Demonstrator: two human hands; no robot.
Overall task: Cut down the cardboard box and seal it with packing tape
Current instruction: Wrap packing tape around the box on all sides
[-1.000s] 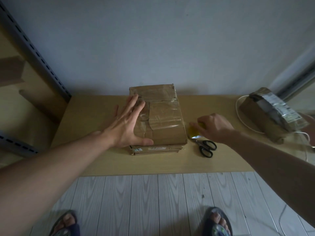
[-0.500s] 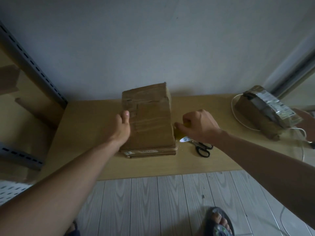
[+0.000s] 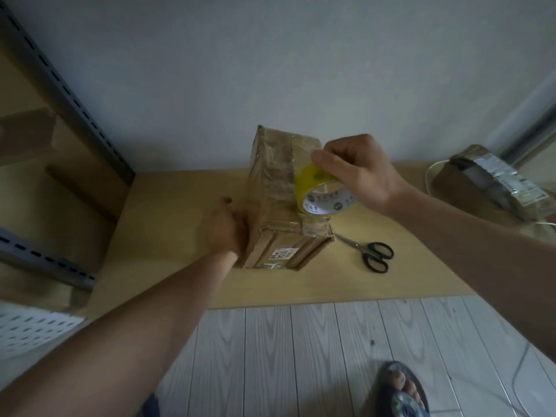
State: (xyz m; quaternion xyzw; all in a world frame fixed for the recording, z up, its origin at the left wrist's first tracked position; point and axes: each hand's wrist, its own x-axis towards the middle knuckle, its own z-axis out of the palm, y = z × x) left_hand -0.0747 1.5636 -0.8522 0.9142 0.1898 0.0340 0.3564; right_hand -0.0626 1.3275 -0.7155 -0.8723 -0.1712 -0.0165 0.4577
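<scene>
On the table [image 3: 168, 224], our left hand [image 3: 224, 233] gripping the tilted box [image 3: 279, 206] at its left side and our right hand [image 3: 358, 170] pinching the tape [image 3: 313, 182] over its top, we should brace the box and draw tape flat across the seam.

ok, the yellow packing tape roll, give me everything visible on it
The yellow packing tape roll is yellow tape wound on a white core printed with green logos and text too small to read. The right hand pinches its upper part, holding it tilted in the air, open centre towards the camera. It overlaps the right edge of the brown cardboard box; contact cannot be told. No loose end shows.
</scene>
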